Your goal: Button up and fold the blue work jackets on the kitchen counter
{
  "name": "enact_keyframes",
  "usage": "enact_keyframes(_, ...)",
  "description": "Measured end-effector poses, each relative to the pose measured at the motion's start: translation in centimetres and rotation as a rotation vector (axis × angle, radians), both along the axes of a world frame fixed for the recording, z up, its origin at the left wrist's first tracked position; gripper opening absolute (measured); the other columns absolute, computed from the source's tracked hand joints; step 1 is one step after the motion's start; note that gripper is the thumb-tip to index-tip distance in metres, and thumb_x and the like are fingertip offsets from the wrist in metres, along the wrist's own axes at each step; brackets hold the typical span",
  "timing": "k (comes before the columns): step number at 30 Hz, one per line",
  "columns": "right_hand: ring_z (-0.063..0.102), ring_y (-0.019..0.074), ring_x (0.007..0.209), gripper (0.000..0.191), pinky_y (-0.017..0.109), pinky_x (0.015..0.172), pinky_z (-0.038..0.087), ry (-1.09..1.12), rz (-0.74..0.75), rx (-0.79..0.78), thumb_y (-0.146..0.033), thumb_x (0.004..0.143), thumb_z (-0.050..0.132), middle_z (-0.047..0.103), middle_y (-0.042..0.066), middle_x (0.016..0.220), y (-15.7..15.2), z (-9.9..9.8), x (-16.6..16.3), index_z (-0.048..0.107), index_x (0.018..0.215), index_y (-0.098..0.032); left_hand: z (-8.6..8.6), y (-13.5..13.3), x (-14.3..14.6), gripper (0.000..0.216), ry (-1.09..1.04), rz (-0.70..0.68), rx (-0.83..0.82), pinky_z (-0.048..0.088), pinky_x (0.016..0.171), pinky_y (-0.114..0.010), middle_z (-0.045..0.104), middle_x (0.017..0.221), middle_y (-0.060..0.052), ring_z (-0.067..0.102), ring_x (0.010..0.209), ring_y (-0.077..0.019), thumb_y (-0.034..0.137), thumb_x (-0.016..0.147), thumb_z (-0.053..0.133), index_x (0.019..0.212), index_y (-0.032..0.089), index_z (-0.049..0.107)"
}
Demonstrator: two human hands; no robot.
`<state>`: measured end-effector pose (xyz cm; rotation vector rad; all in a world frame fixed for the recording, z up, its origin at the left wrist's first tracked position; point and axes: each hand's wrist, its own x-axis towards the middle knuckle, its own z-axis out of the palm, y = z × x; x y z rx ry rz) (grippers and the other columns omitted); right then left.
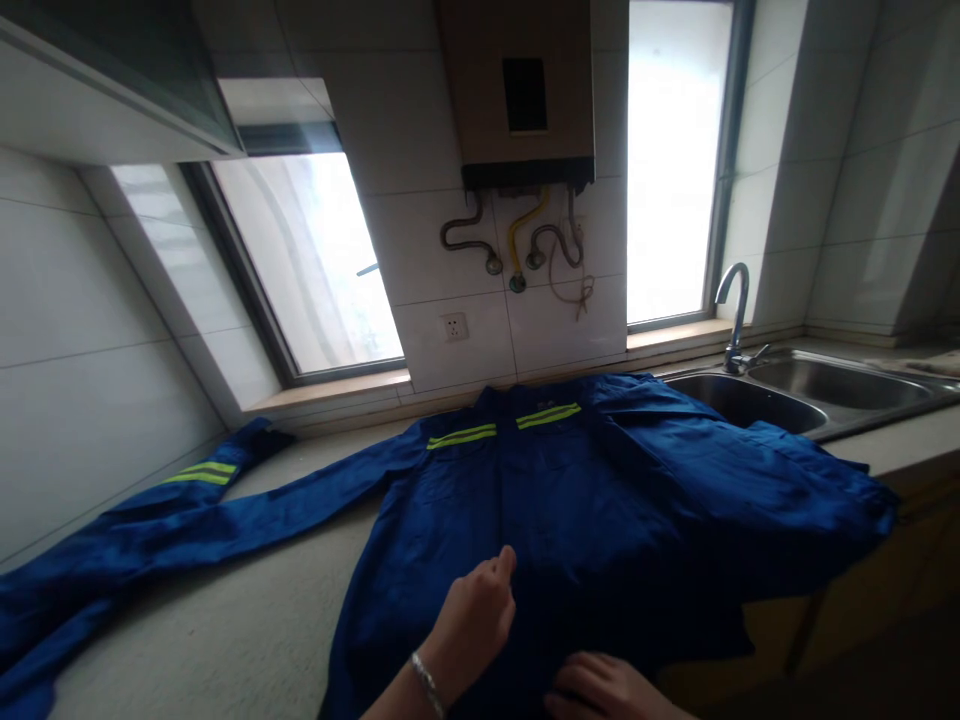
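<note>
A blue work jacket with yellow-green reflective stripes lies spread out flat on the pale countertop, its collar toward the wall. One sleeve stretches out to the far left. My left hand, with a bracelet on the wrist, rests on the jacket's front near the middle, fingers curled in on the fabric. My right hand lies low on the jacket near the bottom edge of the view, fingers flat on the cloth and only partly visible.
A steel double sink with a curved tap sits at the right. Two windows, a wall socket and a wall-mounted water heater with hoses are behind. The counter's front edge drops off at the right.
</note>
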<state>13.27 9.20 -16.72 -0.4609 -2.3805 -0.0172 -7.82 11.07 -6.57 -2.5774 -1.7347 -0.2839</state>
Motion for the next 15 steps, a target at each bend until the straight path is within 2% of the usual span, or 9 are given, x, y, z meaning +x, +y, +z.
enact_keyframes(3, 0.058, 0.0120, 0.073, 0.022, 0.024, 0.071, 0.048, -0.039, -0.121, 0.176, -0.035, 0.088, 0.051, 0.067, -0.001, 0.090, -0.3, -2.4, -0.5, 0.057, 0.109, -0.028, 0.4, -1.0, 0.4, 0.029, 0.244, -0.285, 0.061, 0.047, 0.076, -0.030, 0.060, 0.107, -0.010, 0.054, 0.105, -0.0239, 0.003, 0.070, 0.046, 0.094, 0.018, 0.053)
enact_keyframes(6, 0.056, 0.0140, 0.084, 0.027, 0.027, 0.075, 0.046, -0.157, -0.156, 0.319, -0.038, 0.088, 0.051, 0.062, -0.002, 0.111, 0.0, -2.9, -0.7, 0.053, 0.115, -0.037, 0.3, -1.7, 0.4, 0.036, 0.328, -0.477, 0.119, 0.036, 0.099, -0.042, 0.049, 0.127, -0.015, 0.038, 0.124, -0.0286, 0.014, 0.072, 0.056, 0.108, 0.016, 0.053)
enact_keyframes(8, 0.055, 0.0142, 0.087, 0.027, 0.028, 0.075, 0.045, -0.191, -0.147, 0.354, -0.039, 0.089, 0.049, 0.058, -0.004, 0.120, 0.1, -2.8, -1.0, 0.053, 0.115, -0.037, -0.2, -1.8, 0.2, 0.048, 0.324, -0.520, 0.184, 0.025, 0.106, -0.048, 0.043, 0.134, -0.014, 0.029, 0.130, -0.0291, 0.022, 0.076, 0.058, 0.123, 0.021, 0.046)
enact_keyframes(9, 0.054, 0.0140, 0.088, 0.026, 0.028, 0.075, 0.045, -0.200, -0.140, 0.356, -0.039, 0.089, 0.049, 0.056, -0.004, 0.124, 0.2, -2.8, -1.2, 0.055, 0.114, -0.036, -0.6, -1.6, 0.0, 0.049, 0.319, -0.523, 0.224, 0.025, 0.106, -0.049, 0.043, 0.136, -0.011, 0.029, 0.131, -0.0283, 0.023, 0.080, 0.056, 0.127, 0.025, 0.043)
enact_keyframes(12, 0.053, 0.0128, 0.087, 0.022, 0.027, 0.077, 0.044, -0.202, -0.115, 0.346, -0.038, 0.089, 0.048, 0.054, -0.005, 0.126, 0.0, -2.4, -1.6, 0.058, 0.109, -0.033, -1.6, -0.9, -0.6, 0.042, 0.313, -0.517, 0.329, 0.036, 0.100, -0.044, 0.046, 0.134, -0.006, 0.039, 0.125, -0.0249, 0.021, 0.088, 0.048, 0.127, 0.035, 0.043)
enact_keyframes(15, 0.055, 0.0131, 0.091, 0.024, 0.028, 0.080, 0.045, -0.207, -0.090, 0.368, -0.036, 0.089, 0.050, 0.053, -0.005, 0.128, -0.4, -0.6, -1.3, 0.057, 0.112, -0.034, -2.4, -0.2, -1.0, 0.032, 0.286, -0.548, 0.399, 0.039, 0.099, -0.040, 0.049, 0.130, -0.006, 0.043, 0.122, -0.0234, 0.022, 0.088, 0.049, 0.118, 0.030, 0.052)
